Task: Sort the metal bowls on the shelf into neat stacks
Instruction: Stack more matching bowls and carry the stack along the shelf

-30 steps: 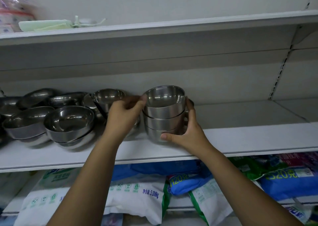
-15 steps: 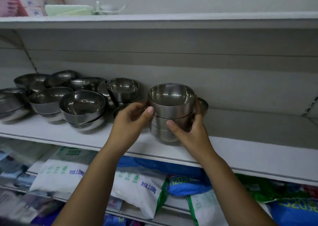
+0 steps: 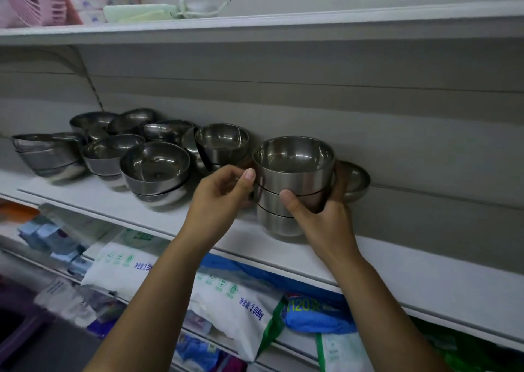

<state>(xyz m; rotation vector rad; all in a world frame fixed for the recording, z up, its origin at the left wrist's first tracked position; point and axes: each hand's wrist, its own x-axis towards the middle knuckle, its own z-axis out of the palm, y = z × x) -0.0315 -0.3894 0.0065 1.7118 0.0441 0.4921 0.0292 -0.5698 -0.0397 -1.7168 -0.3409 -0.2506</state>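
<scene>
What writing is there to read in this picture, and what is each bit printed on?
"净含量:3.018kg": on the white bag on the lower shelf.
"120", then one unclear sign: on the blue bag beside it.
"含量:3.01", cut off: on the second white bag, further left.
Small green labels on both: too small to read.
Print on the pink packs, top shelf: blurred.
No writing shows on the metal bowls.

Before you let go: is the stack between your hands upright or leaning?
Upright: the stack is three nested bowls, openings up, rims level, base on the shelf; right hand grips it.
</scene>
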